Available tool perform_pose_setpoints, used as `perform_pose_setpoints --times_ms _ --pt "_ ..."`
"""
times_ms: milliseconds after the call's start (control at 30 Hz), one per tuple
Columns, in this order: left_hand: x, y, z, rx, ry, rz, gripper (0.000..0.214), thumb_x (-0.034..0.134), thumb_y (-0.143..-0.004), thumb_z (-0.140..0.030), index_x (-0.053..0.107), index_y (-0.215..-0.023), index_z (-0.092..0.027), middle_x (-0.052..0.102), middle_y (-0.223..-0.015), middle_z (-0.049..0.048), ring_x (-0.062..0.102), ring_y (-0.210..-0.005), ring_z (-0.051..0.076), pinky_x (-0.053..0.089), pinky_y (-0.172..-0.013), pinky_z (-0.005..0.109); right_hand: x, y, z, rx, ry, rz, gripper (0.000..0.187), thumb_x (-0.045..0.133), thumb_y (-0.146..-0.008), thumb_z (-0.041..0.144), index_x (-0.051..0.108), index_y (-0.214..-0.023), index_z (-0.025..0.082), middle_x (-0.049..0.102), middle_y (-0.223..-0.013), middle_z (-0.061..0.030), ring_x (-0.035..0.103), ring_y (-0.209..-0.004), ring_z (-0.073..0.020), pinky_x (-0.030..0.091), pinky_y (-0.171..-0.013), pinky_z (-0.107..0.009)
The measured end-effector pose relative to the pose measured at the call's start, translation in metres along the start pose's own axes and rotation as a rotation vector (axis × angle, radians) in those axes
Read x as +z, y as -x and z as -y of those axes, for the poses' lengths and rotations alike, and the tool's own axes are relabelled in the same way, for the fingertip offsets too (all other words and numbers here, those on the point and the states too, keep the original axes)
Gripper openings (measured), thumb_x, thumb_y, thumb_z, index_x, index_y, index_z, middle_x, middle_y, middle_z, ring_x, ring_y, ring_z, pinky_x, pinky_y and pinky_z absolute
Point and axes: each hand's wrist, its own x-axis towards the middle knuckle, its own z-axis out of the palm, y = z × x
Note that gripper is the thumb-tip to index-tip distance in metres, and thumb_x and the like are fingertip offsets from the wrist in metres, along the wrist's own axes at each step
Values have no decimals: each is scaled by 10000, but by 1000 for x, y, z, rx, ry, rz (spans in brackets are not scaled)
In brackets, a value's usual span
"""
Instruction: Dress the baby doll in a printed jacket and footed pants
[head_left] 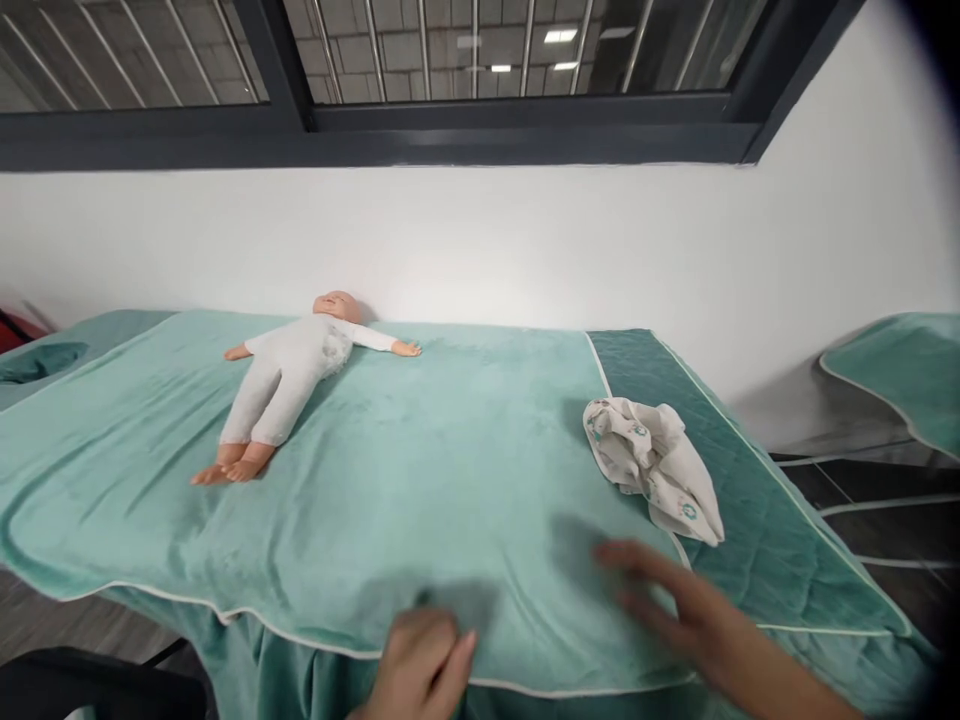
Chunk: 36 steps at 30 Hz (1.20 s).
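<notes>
My left hand point(424, 662) is at the front edge of the light green blanket point(457, 440). Its fingers are curled in with the thumb alongside; whatever they hold, if anything, is hidden. To the right, my right hand point(667, 605) hovers low over the blanket, a little blurred, its fingers stretched out and apart. Just beyond it lies a crumpled white printed cloth point(660, 465), not touched by either hand. A baby doll point(292, 360) in a white suit lies on its back at the far left of the blanket, arms spread.
A darker green quilted cover point(780, 530) shows at the right end of the bed. A white wall point(525, 245) and a dark-framed window point(517, 130) stand behind. Another green-covered piece point(907, 375) is at the far right, and a black object point(97, 685) at the lower left.
</notes>
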Motion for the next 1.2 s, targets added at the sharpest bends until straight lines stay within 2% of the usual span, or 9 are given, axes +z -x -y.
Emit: perform_pose_setpoints --times_ms 100,200,300,467,633,700,833,967,1200 --pt "-1 -92 -28 97 122 -206 525 362 -980 -546 392 -566 -224 407 -549 16 426 -554 149 354 -584 342 -11 -53 -2 -133 300 -340 515 458 -951 496 545 -1362 199 530 -1415 -173 463 -1348 -325 390 -1099 -523" --pt "-6 -160 -54 133 274 -213 506 421 -957 -563 430 -599 -206 459 -536 -4 433 -546 124 320 -562 299 -15 -86 -15 33 545 -624 602 442 -946 495 426 -1447 162 392 -1530 -198 331 -1421 -414 325 -1074 -646" --pt "-11 -193 -61 83 419 -211 462 442 -946 -557 501 -676 -187 506 -564 -21 490 -539 111 353 -567 270 -24 -103 -40 202 568 -722 679 505 -906 541 396 -1469 178 424 -1487 -245 491 -1258 -469 429 -917 -640" --pt "-17 -200 -57 4 805 -192 433 508 -911 -573 573 -779 -166 597 -698 17 587 -611 133 445 -550 254 -44 -125 -50 -36 444 -677 374 550 -890 356 619 -1224 202 637 -1181 -176 634 -1017 -360 503 -824 -483" --pt "-21 -194 -54 164 1232 -279 527 631 -872 -529 540 -1293 -225 626 -1293 123 645 -1111 247 540 -881 378 -9 -148 32 -448 244 -573 423 573 -854 189 598 -1271 254 579 -1273 -114 556 -1170 -303 453 -991 -465" --pt "-22 -193 -52 177 1384 -392 606 654 -866 -511 482 -1391 -263 551 -1429 108 573 -1252 257 488 -1000 384 16 -155 65 -536 186 -379 497 557 -835 126 580 -1306 284 540 -1349 -102 510 -1246 -303 405 -1051 -484" --pt "-25 -196 -47 68 1575 -533 596 665 -868 -487 522 -1392 -242 623 -1358 102 585 -1248 262 453 -1045 376 52 -171 87 -476 -163 -56 725 752 -766 335 452 -1426 329 385 -1518 -77 376 -1397 -325 341 -1139 -499" --pt "-25 -199 -48 93 1547 -483 497 665 -877 -445 620 -1304 -194 665 -1295 116 602 -1225 265 454 -1040 372 60 -185 73 -291 -671 -63 786 718 -802 450 347 -1471 270 537 -1371 -109 572 -1182 -283 495 -982 -443" --pt "-21 -200 -46 33 1562 -488 392 641 -889 -450 693 -1126 -142 725 -1114 99 665 -1060 234 491 -977 360 51 -179 81 -173 -703 -173 440 683 -818 294 615 -1251 255 583 -1331 -44 549 -1194 -237 465 -981 -353"
